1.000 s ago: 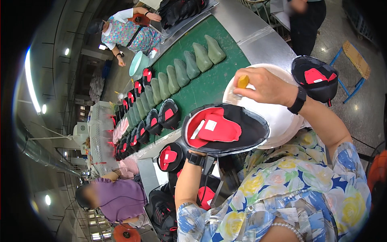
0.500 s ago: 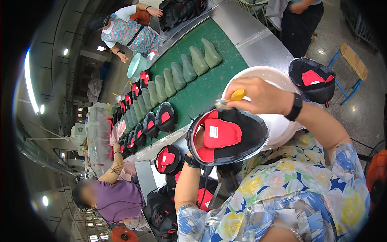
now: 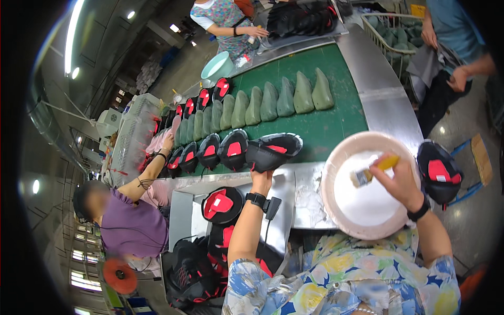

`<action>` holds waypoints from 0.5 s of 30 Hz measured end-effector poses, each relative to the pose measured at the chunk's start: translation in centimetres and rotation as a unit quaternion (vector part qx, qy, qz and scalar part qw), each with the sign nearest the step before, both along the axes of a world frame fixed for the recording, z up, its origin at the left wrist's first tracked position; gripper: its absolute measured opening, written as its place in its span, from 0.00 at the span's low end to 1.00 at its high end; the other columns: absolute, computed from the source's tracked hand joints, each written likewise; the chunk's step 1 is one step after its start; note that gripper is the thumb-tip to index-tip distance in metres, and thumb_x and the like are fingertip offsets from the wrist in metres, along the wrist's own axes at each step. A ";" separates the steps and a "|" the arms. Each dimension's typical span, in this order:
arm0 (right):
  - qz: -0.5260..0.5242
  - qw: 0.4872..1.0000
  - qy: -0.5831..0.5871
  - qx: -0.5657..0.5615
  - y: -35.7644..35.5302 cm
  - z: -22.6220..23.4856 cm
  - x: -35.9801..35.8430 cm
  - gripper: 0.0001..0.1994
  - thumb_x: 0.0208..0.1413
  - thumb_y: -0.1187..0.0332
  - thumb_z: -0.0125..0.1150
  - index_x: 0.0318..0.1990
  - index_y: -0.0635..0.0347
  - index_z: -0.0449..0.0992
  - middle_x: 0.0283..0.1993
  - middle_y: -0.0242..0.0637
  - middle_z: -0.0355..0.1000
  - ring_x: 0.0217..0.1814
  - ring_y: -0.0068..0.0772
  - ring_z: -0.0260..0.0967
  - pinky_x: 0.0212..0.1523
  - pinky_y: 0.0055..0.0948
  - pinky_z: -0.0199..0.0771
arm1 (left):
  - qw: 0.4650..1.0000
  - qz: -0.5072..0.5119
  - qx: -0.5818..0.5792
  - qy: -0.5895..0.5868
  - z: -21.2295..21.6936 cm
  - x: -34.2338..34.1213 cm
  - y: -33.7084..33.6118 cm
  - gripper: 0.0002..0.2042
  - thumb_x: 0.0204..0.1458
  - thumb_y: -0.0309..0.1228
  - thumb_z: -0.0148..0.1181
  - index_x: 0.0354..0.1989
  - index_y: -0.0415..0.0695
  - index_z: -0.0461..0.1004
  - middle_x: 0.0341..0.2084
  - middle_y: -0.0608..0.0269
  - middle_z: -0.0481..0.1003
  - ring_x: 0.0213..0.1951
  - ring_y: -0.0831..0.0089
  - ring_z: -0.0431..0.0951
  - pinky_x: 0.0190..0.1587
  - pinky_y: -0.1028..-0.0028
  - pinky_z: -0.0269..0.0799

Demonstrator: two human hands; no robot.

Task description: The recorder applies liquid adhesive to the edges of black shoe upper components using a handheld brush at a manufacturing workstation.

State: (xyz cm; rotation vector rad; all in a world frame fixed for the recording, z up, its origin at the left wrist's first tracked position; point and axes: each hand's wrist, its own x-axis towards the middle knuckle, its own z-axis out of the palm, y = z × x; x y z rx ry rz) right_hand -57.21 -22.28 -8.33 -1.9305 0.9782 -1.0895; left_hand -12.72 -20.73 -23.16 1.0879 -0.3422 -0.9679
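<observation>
A black shoe upper [image 3: 269, 155] with a red lining and a whitish edge is at the end of a row of similar uppers on the green belt. My left hand [image 3: 261, 180] is closed on its near side, fingers partly hidden beneath it. My right hand [image 3: 400, 181] grips a paintbrush [image 3: 362, 177] by its yellow handle. The brush's bristles hang over white liquid in a pale pink basin [image 3: 332, 217]. Several other shoe uppers [image 3: 232, 149] stand left of the held one, toes turned to me.
Green shoe lasts [image 3: 255, 106] line the green belt [image 3: 346, 79]. A tray [image 3: 181, 215] of uppers sits by my left arm. Another upper [image 3: 440, 170] stands right of the basin. Co-workers are at left [image 3: 128, 226], far side [image 3: 223, 23] and right [image 3: 454, 37].
My left hand has carried the upper away from me to the row on the belt. My right hand has moved the paintbrush from the upper's edge to over the basin. The view has shifted.
</observation>
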 end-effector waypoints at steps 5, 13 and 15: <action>0.005 0.999 0.041 0.030 0.9 -0.6 -0.4 0.07 0.53 0.71 0.69 0.34 0.64 0.78 0.32 0.40 0.79 0.35 0.34 0.79 0.38 0.28 0.74 | 0.994 0.063 -0.028 -0.086 -5.9 7.1 -4.8 0.22 0.63 0.26 0.50 0.65 0.58 0.62 0.50 0.62 0.76 0.44 0.64 0.81 0.41 0.65 0.81; 0.006 0.989 0.083 0.119 -0.6 -3.5 -0.5 0.05 0.52 0.74 0.68 0.31 0.65 0.78 0.32 0.38 0.77 0.34 0.30 0.76 0.38 0.26 0.72 | 0.666 -0.024 0.366 -0.649 -4.7 12.9 -1.5 0.25 0.50 0.24 0.64 0.59 0.45 0.70 0.45 0.47 0.79 0.48 0.53 0.81 0.48 0.59 0.80; 0.009 0.985 0.098 0.143 -0.5 -4.0 -1.3 0.05 0.52 0.75 0.68 0.32 0.65 0.78 0.32 0.37 0.76 0.34 0.30 0.75 0.38 0.25 0.72 | 0.611 -0.037 0.371 -0.698 0.1 11.7 -2.6 0.27 0.46 0.25 0.65 0.59 0.45 0.71 0.43 0.45 0.79 0.47 0.47 0.79 0.54 0.60 0.75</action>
